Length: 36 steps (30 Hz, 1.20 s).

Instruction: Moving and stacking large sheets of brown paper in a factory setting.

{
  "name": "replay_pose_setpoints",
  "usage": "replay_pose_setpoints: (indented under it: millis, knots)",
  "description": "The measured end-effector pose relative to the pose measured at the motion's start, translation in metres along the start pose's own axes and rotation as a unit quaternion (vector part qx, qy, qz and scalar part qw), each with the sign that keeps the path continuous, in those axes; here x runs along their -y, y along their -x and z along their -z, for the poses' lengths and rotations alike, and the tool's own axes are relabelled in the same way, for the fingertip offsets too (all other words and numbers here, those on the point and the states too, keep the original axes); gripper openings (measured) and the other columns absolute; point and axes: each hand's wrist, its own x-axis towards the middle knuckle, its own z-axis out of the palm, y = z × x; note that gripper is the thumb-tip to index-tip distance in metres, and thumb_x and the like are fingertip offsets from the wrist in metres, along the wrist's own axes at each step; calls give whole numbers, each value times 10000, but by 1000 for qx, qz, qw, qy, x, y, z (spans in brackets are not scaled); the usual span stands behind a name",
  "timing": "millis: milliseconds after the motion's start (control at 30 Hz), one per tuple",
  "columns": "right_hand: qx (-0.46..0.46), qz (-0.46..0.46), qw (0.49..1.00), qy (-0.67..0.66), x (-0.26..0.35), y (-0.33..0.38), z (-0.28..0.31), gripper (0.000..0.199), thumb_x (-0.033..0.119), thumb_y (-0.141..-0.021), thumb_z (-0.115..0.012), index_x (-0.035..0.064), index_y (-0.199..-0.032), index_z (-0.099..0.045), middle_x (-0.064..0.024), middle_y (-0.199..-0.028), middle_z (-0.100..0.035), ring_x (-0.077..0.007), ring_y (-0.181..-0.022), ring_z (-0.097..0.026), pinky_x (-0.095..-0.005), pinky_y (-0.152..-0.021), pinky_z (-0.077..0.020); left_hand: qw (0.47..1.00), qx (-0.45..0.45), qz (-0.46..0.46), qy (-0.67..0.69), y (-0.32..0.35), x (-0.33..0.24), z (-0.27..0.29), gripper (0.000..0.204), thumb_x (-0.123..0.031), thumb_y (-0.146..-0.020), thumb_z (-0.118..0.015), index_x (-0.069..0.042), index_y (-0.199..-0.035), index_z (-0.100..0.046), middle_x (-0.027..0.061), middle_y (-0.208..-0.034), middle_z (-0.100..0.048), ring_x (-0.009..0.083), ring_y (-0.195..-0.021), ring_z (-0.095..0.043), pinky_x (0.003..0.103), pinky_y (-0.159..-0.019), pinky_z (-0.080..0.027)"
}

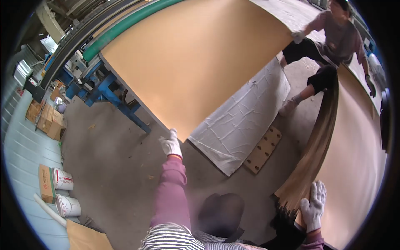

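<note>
A large tan sheet [200, 58] reaches from the green roller toward me. My left hand [170, 144], in a white knit glove, pinches its near left edge close to the corner. At the right rises a stack of similar sheets [354, 146], its dark, ragged layered edge facing left. My right hand [314, 205], gloved too, rests on the near part of that stack with fingers stretched out flat. A co-worker's gloved hand [298, 36] holds the far right corner of the large sheet.
The green roller [121, 31] belongs to a machine with blue legs [110, 89]. Under the sheet lies a white wrapped pile [237, 125], beside a board with holes [263, 150]. The co-worker [339, 37] sits beyond. Buckets [68, 206] and cardboard boxes [50, 121] line the left wall.
</note>
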Motion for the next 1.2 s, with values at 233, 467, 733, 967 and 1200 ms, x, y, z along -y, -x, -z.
replay_pose_setpoints:
  millis: [233, 467, 733, 967, 1200]
  knots:
    - [1, -16, 999, -28, 0, -11, -3, 655, 199, -671, -606, -9, -1284, -511, -237, -1434, -376, -421, -1360, -286, -467, -1145, -183, 926, 181, 193, 270, 19, -74, 28, 389, -223, -797, -729, 38, -1065, -622, 103, -1001, -651, 199, -906, -597, 307, -831, -469]
    - [-108, 22, 993, -51, 0, -1, 5, 564, 262, -659, -680, 4, -1156, -607, -236, -1331, -487, -406, -1271, -416, -460, -1089, -312, 751, 492, 135, 418, 140, -233, 182, 148, -159, -882, -634, -18, -926, -635, 61, -763, -666, 172, -553, -633, 267, -492, -537]
    - [-298, 85, 920, -238, 45, 62, 82, 447, 118, -737, -693, 35, -1166, -600, -194, -1137, -624, -304, -960, -636, -370, -814, -520, 561, 675, 19, 479, 197, -365, 297, 206, -189, -925, -567, 13, -944, -605, 132, -739, -681, 223, -602, -668, 341, -567, -587]
    - [104, -67, 743, -658, 41, 149, 84, 546, 128, -871, -653, -19, -1352, -439, -71, -993, -639, -92, -737, -595, -224, -643, -504, 661, 680, 62, 312, 277, -287, 278, 184, -189, -942, -520, -14, -911, -568, 118, -708, -630, 219, -574, -619, 368, -562, -550]
    - [113, -51, 650, -750, 113, 139, 132, 648, 360, -882, -620, -17, -1361, -398, -142, -1227, -534, -157, -1007, -569, -307, -858, -491, 668, 656, -301, 180, 338, -259, 288, 267, -146, -945, -463, 43, -1074, -600, 162, -945, -674, 224, -846, -656, 335, -813, -517]
